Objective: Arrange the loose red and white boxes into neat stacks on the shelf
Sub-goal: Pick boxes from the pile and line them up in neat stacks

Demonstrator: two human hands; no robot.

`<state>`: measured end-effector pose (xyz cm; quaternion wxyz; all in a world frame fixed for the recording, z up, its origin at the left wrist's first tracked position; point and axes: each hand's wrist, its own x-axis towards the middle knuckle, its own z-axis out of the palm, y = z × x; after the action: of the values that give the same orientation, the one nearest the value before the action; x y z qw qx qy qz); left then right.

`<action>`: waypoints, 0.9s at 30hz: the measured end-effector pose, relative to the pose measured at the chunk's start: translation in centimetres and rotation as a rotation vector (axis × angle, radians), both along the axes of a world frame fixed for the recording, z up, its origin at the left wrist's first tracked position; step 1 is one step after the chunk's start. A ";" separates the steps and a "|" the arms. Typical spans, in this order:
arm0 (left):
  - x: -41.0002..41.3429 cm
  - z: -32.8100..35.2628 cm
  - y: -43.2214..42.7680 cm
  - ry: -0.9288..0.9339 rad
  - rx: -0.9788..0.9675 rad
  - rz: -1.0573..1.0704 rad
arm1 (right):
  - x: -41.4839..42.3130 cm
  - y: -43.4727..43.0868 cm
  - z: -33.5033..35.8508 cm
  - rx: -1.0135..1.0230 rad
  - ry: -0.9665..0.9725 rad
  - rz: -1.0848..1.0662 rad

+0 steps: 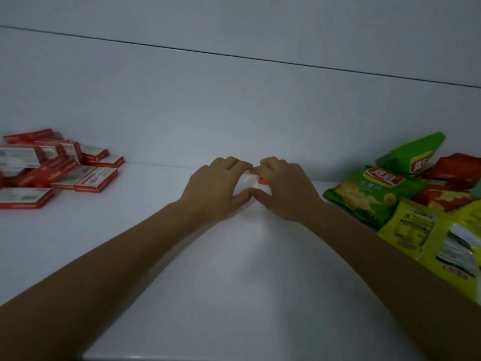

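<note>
Shelf [234, 269]: white surface, carrying everything in view; it meets the back wall [234, 113] just behind the hands.
Left hand [216, 186]: fingers curled over the far edge of a box [247, 181], thumb at the near edge; narrow grip.
Right hand [283, 188]: fingers curled over the same box from the other side, thumb tip touching the left thumb; narrow grip.
Box: mid-shelf, near the back wall, mostly hidden by both hands. Only a white face and a red corner show. Whether one box or several lie under the hands cannot be told.
Pile of boxes [59, 168]: far left, well apart from the hands; red and white, lying at mixed angles, some overlapping. Not yet stacked.
Snack bags [377, 194]: green, yellow and red, heaped at the right, near the right forearm.
Step in hand (judged): squaring or seating the box to start a stack mid-shelf.
Progress (judged): early; most boxes are loose.
Risk 1: uneven pressure from the two hands could twist the box, leaving a skewed base that every later layer would copy.
Risk 2: reaching left into the pile could drag overlapping boxes toward the front edge and off the shelf.
Risk 3: the right forearm could brush the snack bags and slide them into the stacking area.
Risk 4: dim light and white faces on a white shelf make edge alignment hard to check.
</note>
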<state>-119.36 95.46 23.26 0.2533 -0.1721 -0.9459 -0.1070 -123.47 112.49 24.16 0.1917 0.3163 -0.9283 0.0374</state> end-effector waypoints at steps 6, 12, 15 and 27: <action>2.4 1.8 -5.5 0.067 -0.129 0.010 | 1.9 -4.7 0.4 -0.167 -0.064 0.143; 7.7 1.1 -14.8 0.013 -0.204 0.140 | 3.7 -13.6 0.1 -0.066 -0.129 0.271; 10.5 1.0 -19.4 0.004 -0.215 0.178 | 5.5 -19.2 0.5 -0.070 -0.103 0.358; 14.4 0.9 -32.3 0.017 -0.249 0.158 | 9.2 -30.8 0.0 -0.260 0.003 0.392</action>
<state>-105.00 63.12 24.14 0.2457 -0.1283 -0.9603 0.0327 -114.26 81.73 24.19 0.2213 0.4632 -0.8363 0.1928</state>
